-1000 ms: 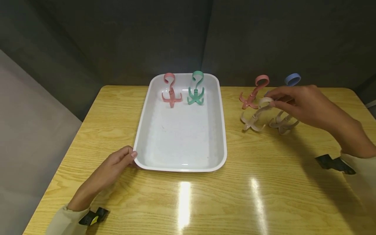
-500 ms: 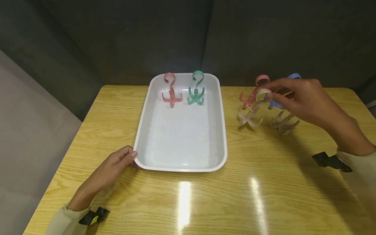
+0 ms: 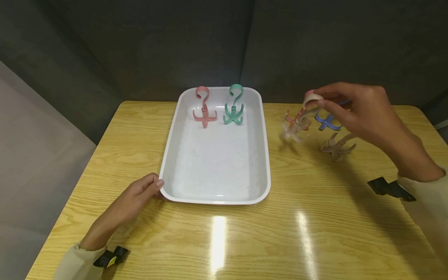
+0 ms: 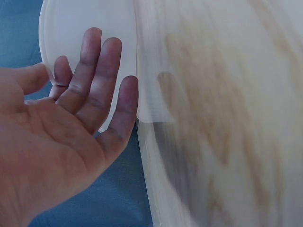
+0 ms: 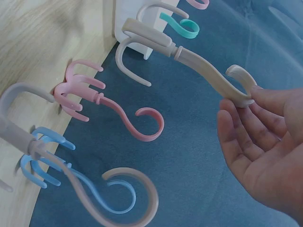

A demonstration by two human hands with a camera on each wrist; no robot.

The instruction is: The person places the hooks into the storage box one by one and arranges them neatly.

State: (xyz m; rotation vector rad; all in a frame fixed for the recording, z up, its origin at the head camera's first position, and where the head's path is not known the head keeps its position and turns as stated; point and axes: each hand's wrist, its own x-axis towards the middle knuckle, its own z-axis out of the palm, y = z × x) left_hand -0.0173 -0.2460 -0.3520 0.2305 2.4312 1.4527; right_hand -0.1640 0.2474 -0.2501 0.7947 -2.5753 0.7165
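My right hand [image 3: 362,111] pinches the curled top of a beige multi-prong hook [image 3: 294,128] and holds it above the table. The same beige hook [image 5: 199,71] hangs from thumb and fingertips in the right wrist view. Behind it stands a pink hook [image 5: 123,113], partly hidden in the head view. A blue hook [image 3: 327,122] and a second beige hook [image 3: 336,147] stand below my right hand. My left hand [image 3: 136,196] grips the near left corner of a white tray [image 3: 215,163], thumb on the rim. Its other fingers [image 4: 106,61] are fairly straight.
At the tray's far end stand a pink hook [image 3: 204,116] and a green hook [image 3: 233,114], side by side. The wooden table [image 3: 280,233] ends at a dark curtain [image 3: 297,46] behind. A pale grey surface [image 3: 31,163] lies off the left side.
My right hand has lifted the beige hook off the table and moved it up, away from me and slightly left. The left hand and the tray stay where they were.
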